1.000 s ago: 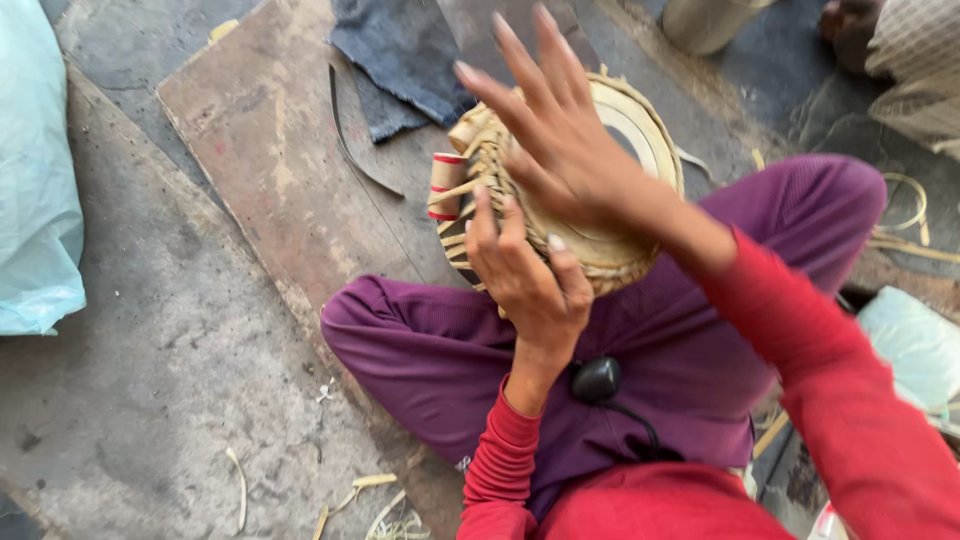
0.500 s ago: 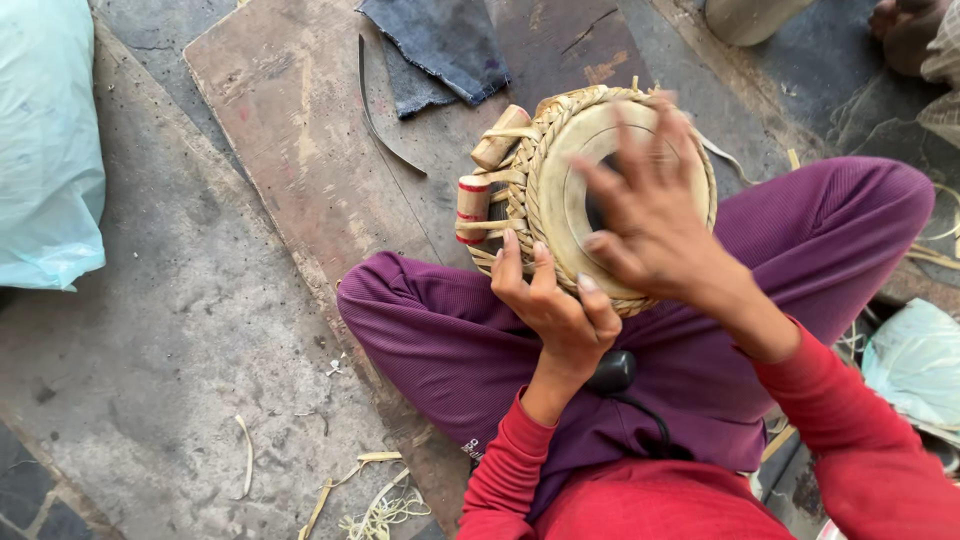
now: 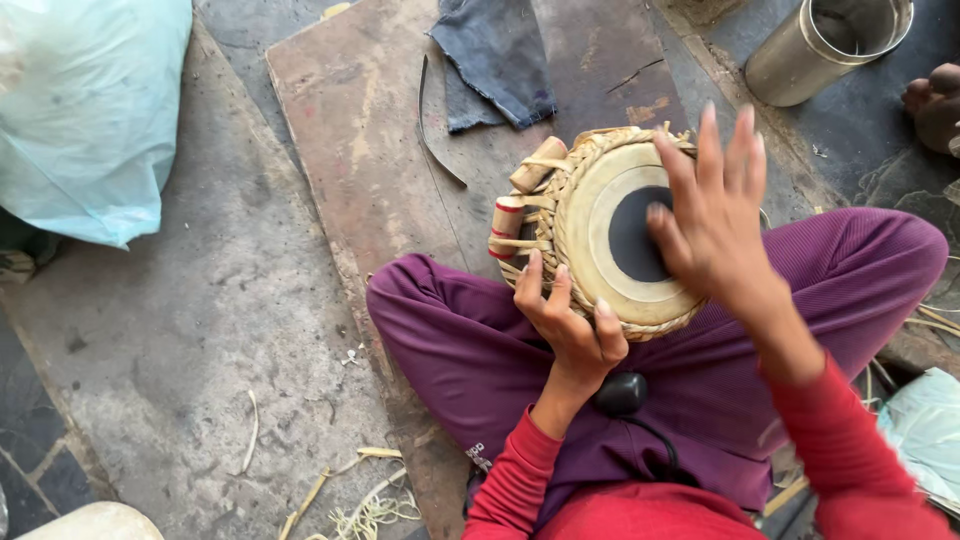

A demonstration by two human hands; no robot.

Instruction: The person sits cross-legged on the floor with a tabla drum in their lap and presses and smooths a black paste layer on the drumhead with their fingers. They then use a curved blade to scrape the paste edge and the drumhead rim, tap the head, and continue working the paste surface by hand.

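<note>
Drum [image 3: 620,235] rests in the person's lap, on the purple trousers, tilted with its skin facing up toward the camera. A second ago the right hand [image 3: 715,215] was spread over the head and hid it; now it has moved to the 3 o'clock side, fingers spread and loose, the fingertips touching the black spot [image 3: 630,235] at the centre, so the pale skin and the black spot show almost whole. The left hand [image 3: 570,320] has stayed at 7 o'clock of the drum, its grip curled on the woven rim, holding the drum steady. Wooden pegs [image 3: 510,225] under the straps sit at 9 o'clock. A dark cloth [image 3: 495,60] lies on the board [image 3: 360,130] at 11 o'clock, a metal can [image 3: 825,45] at 1 o'clock.
</note>
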